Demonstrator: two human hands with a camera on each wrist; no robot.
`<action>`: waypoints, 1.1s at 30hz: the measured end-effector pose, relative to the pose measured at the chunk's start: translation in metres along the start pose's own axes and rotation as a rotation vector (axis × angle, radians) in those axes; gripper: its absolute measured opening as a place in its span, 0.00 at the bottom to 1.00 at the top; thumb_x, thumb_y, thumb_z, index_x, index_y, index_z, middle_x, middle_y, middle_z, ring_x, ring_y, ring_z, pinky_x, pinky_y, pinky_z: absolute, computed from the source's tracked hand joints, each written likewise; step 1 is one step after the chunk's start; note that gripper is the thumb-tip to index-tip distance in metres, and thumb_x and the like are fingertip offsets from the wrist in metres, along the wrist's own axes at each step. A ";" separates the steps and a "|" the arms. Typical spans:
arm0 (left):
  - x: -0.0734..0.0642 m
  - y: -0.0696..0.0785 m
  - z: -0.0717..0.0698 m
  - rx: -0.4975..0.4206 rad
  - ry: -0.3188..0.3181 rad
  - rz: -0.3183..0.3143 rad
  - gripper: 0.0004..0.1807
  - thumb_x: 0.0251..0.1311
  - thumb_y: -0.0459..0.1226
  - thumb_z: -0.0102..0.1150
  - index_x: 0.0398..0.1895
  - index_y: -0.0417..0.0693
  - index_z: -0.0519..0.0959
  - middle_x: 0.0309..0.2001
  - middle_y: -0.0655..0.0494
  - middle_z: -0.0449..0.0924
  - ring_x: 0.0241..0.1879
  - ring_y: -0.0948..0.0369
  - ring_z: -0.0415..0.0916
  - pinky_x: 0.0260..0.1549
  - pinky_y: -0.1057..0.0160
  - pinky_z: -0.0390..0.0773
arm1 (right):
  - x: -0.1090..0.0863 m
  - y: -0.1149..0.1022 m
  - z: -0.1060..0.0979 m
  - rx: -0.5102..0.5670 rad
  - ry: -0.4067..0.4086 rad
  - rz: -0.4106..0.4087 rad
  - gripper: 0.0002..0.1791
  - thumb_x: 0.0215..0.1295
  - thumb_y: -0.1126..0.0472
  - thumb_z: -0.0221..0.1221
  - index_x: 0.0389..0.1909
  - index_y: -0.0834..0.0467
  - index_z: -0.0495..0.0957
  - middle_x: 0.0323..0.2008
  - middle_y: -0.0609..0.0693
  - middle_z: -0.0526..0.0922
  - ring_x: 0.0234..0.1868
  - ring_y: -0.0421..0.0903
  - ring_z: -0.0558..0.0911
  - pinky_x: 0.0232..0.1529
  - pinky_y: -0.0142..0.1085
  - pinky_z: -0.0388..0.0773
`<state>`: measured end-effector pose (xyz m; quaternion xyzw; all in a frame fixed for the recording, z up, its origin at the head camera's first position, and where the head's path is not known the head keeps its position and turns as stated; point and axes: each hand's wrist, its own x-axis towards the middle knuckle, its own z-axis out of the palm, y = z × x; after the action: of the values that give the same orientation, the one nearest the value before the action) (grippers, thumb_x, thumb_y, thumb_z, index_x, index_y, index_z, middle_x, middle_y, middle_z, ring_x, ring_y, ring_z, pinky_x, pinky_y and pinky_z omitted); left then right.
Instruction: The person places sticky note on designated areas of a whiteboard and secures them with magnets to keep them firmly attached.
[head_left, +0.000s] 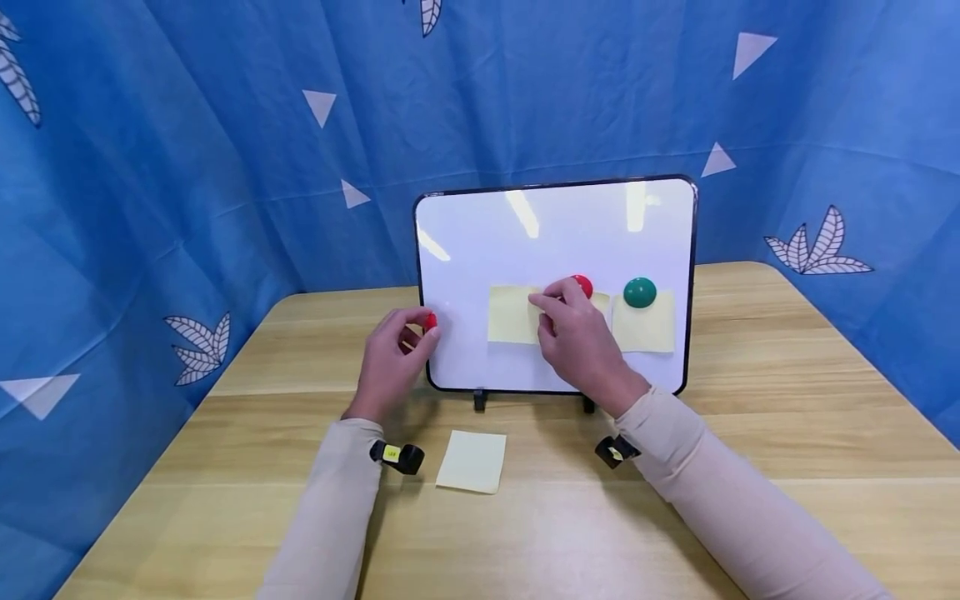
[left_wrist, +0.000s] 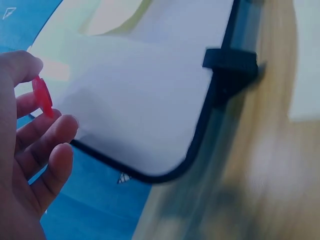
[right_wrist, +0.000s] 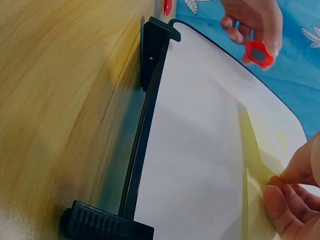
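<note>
My left hand (head_left: 393, 354) pinches a red round magnet (left_wrist: 42, 96) between thumb and fingertips, beside the whiteboard's left edge. The magnet's dark back faces the right wrist camera. At the whiteboard (head_left: 461, 292), my right hand (head_left: 588, 346) pinches a pale yellow sticky note (head_left: 510, 317) near its right side, and its fingers overlap the note. Partly hidden behind that hand are a second note (head_left: 603, 307) and a red magnet (head_left: 582, 287) at its top. Farther right, a green magnet (head_left: 640, 292) sits over the top of a third note (head_left: 645, 335).
Another sticky note (head_left: 472, 461) lies on the wooden table (head_left: 570, 525) between my forearms. Small black feet (head_left: 479, 401) support the whiteboard. A blue patterned curtain (head_left: 480, 100) hangs behind it. A small red object (right_wrist: 167, 7) shows past the far foot in the right wrist view.
</note>
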<state>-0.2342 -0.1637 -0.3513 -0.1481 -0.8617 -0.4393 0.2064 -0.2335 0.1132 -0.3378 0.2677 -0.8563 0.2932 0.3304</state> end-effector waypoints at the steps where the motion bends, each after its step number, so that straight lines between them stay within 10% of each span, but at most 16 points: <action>1: 0.001 0.002 0.001 -0.005 0.002 0.006 0.19 0.65 0.43 0.66 0.57 0.49 0.80 0.46 0.55 0.78 0.36 0.57 0.75 0.34 0.63 0.81 | 0.000 0.000 0.000 -0.001 -0.001 -0.001 0.18 0.60 0.73 0.65 0.52 0.67 0.82 0.44 0.59 0.75 0.43 0.52 0.81 0.46 0.43 0.83; 33: 0.020 0.039 0.049 -0.114 0.015 0.149 0.20 0.65 0.44 0.66 0.59 0.53 0.81 0.47 0.59 0.79 0.34 0.62 0.78 0.35 0.60 0.82 | 0.000 -0.001 -0.001 -0.040 -0.008 -0.002 0.18 0.60 0.74 0.64 0.52 0.67 0.82 0.43 0.58 0.75 0.40 0.51 0.81 0.44 0.40 0.83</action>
<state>-0.2460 -0.1004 -0.3404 -0.2200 -0.8204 -0.4721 0.2361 -0.2325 0.1133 -0.3374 0.2631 -0.8630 0.2747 0.3325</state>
